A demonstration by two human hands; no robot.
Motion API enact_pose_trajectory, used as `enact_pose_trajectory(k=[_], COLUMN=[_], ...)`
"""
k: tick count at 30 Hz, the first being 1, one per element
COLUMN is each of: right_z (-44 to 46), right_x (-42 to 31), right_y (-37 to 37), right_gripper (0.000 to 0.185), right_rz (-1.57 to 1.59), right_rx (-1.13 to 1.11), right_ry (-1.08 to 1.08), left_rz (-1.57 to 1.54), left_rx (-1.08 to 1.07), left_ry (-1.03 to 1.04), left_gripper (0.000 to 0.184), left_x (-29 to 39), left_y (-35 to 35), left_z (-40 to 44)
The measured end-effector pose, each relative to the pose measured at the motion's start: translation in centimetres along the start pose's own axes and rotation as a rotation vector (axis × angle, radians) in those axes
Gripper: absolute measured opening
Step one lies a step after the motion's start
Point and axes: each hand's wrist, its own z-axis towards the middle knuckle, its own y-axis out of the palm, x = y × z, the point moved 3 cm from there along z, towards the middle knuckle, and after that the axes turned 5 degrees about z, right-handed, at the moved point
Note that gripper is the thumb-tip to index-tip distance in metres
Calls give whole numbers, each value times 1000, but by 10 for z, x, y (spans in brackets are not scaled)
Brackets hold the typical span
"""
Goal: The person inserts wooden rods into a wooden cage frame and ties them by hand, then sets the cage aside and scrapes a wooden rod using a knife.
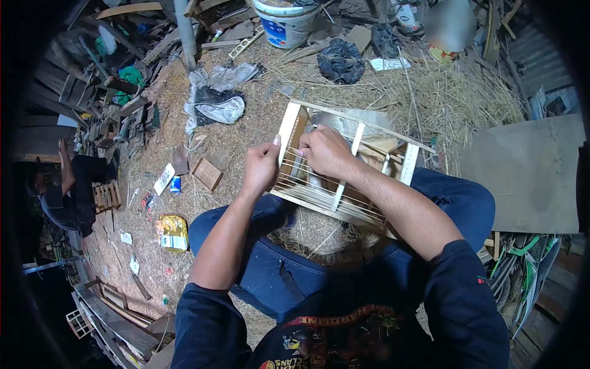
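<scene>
A small wooden cage (344, 192) rests tilted across my lap. Pale posts and rails make up its frame, and rows of thin wooden sticks (313, 194) run along the side facing me. My left hand (261, 166) is closed around the left post (288, 126), thumb on top. Just inside that post, the fingers of my right hand (327, 152) are pinched at the end of a thin stick, which they partly hide. A crossbar (348, 166) passes beneath my right wrist.
Straw and wood shavings cover the floor. Nearby lie a small wooden box (206, 174), a blue can (176, 185) and a yellow packet (173, 232). A white bucket (286, 26) and a black bag (340, 60) are ahead. Another person (64, 184) sits at left; a flat board (522, 175) is right.
</scene>
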Motion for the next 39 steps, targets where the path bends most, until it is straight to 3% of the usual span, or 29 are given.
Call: enact_pose_trajectory(k=[1, 4, 11, 14, 17, 20, 22, 23, 28, 32, 36, 38, 39], right_z=[0, 0, -46, -77, -109, -143, -157, -159, -154, -127, -76, -51, -40], right_x=[1, 7, 65, 77, 76, 86, 104, 114, 111, 89, 85, 66, 52], right_y=[-5, -41, -135, -154, -164, -155, -137, -128, -130, -167, -208, -218, -222], right_gripper=[19, 29, 30, 37, 47, 53, 56, 56, 44, 36, 40, 43, 47], right_rz=[36, 115, 92, 54, -215, -289, -245, -154, 172, 348, 314, 89, 19], right_rx=[-83, -135, 124, 219, 45, 30, 109, 98, 250, 566, 490, 465, 366], right_ry=[42, 61, 24, 104, 493, 549, 463, 507, 553, 343, 393, 186, 246], left_rz=[-53, -67, -89, -119, -89, -104, -256, -268, -182, -135, -139, -207, -193], left_rx=[-37, -1, 16, 17, -10, -68, -26, -49, -11, -106, -274, -383, -425], left_ry=[-106, -53, 29, 74, 10, -73, 42, -12, 64, 33, -10, -79, -116], left_gripper=[48, 44, 48, 48, 44, 39, 37, 37, 37, 39, 40, 36, 37], left_x=[-2, -3, -18, -24, -22, -31, -28, -25, 8, 35, 38, 34, 33], left_y=[3, 8, 6, 8, 3, 1, 7, 6, -5, -9, 6, 19, 24], left_z=[0, 0, 9, 13, 10, 14, 12, 8, -16, -59, -115, -144, -157])
